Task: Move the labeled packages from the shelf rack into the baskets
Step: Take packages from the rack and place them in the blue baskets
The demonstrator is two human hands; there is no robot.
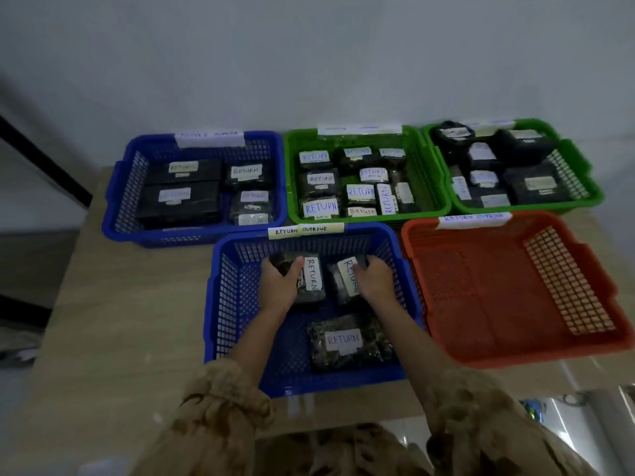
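Inside the near blue basket (213,304), toward its far wall, two dark packages lie side by side, each bearing a white label (313,274) marked RETURN. The grip of the left hand (280,281) is clamped on the left package (309,296): the fingers curl round its outer edge and the thumb lies beside the label. The grip of the right hand (375,280) is closed on the right package (339,292), with the fingers curled over its far outer corner. It cannot be told whether either package rests on the basket floor or is held just above it. A third package (347,345) lies flat toward the near wall of the same basket, touched by neither hand. Behind the near blue basket and to its left, a far blue basket (113,201) holds several labeled packages. Directly behind it, a green basket (291,187) is closely packed. Behind it and to its right, a second green basket (592,188) is also loaded. Just beside it on the right, an orange basket (481,304) shows no package. All baskets stand on a light surface (120,321). The shelf rack is out of view, so the remaining count cannot be determined. Judged from the loaded baskets, the task is well advanced. Release of the two held packages is outstanding, and the orange basket has yet to receive any.
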